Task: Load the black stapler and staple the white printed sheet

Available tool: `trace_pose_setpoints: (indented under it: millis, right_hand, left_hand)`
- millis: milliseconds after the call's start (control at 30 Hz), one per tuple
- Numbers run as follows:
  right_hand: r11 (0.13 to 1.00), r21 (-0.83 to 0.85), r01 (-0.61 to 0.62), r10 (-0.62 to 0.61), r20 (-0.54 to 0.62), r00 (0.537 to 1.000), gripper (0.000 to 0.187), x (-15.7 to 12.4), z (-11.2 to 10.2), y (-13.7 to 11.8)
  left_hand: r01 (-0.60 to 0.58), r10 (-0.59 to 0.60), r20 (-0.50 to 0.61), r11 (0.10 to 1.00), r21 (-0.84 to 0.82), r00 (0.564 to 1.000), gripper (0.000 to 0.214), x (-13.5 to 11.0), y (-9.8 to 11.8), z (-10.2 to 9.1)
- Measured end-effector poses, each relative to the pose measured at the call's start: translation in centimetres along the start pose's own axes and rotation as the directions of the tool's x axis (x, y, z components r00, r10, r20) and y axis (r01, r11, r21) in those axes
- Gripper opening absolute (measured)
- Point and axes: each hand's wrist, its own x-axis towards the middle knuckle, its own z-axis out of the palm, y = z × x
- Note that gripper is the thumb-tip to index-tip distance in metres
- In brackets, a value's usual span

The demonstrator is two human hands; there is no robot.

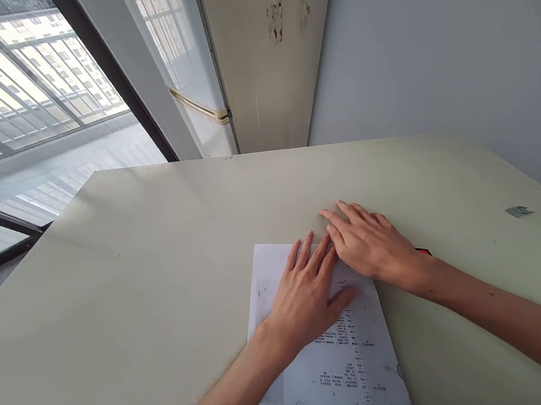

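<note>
Sheets of printed paper lie on the table, reaching past the bottom of the view. My left hand rests flat on their upper part, fingers spread and pointing away from me. At the far right corner of the paper is my right hand, palm down with its fingers stretched out beyond the edge. Its thumb comes close to the left fingertips; whether they touch I cannot tell. A small red and black object peeks out from behind my right forearm, mostly hidden.
The pale table spreads wide around the paper. A small greyish-green scrap lies near its right edge. Beyond the far edge stand a refrigerator with a gold handle and a plain wall. A glass door is at the left.
</note>
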Motion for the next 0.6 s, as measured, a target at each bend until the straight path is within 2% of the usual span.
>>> trace_pose_setpoints:
  millis: [200,400,600]
  right_hand:
    - [0.995,-0.092,0.022,-0.024,-0.016,1.000,0.056,-0.29,-0.28,-0.70]
    - [0.996,-0.079,0.034,-0.034,0.008,0.999,0.058,-0.25,-0.05,-0.59]
    - [0.985,0.171,0.016,-0.016,0.003,1.000,0.056,-0.48,-0.75,0.19]
  left_hand:
    - [-0.006,0.006,-0.001,1.000,0.006,1.000,0.069,-0.15,0.02,0.04]
    - [-0.027,0.027,-0.029,1.000,0.001,0.999,0.071,-0.52,-0.09,0.35]
    - [-0.037,0.038,-0.052,0.999,0.023,0.998,0.068,-0.72,-0.31,0.69]
